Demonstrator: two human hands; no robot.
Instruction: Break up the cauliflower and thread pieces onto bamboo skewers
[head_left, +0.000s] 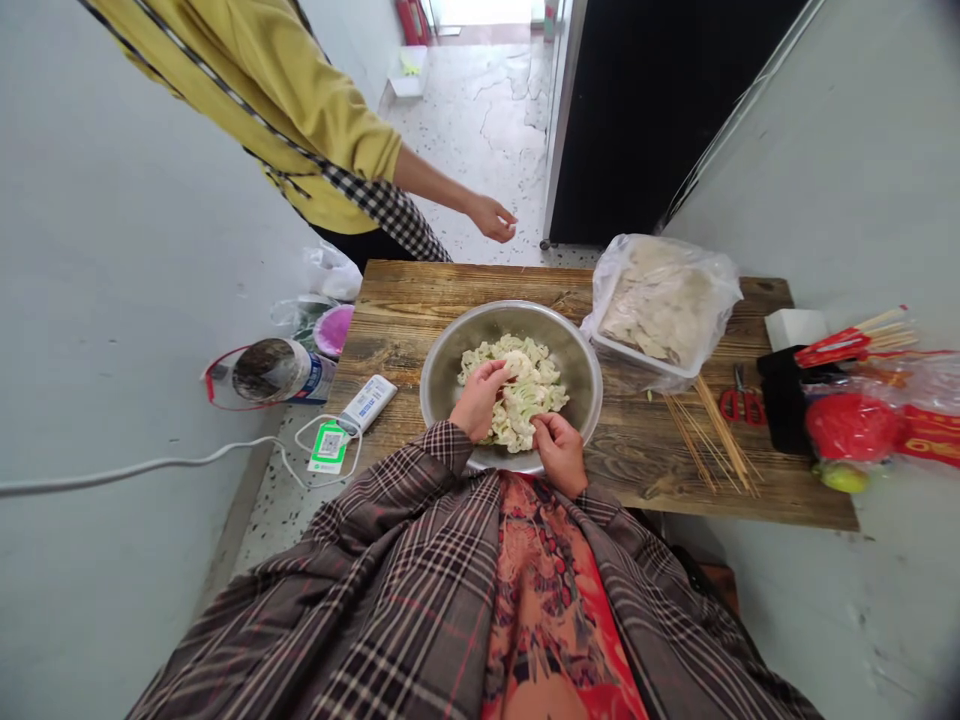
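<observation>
My left hand (480, 400) pinches a pale piece of cauliflower (529, 400) inside the bowl (442, 375), with the rest heaped beneath. My right hand (561, 455) is at the bowl's near right side, its fingers drawn narrow against the cauliflower; I cannot tell whether they grip a piece. The bowl sits on the wooden counter (390, 330), right in front of me. Just right of the bowl is a bagged tray (664, 300); farther right lie sticks (712, 432) and red-handled scissors (731, 406). Left of the bowl lies a white device (369, 402). Beyond the bowl, across the counter, hangs a co-worker's hand (491, 217).
</observation>
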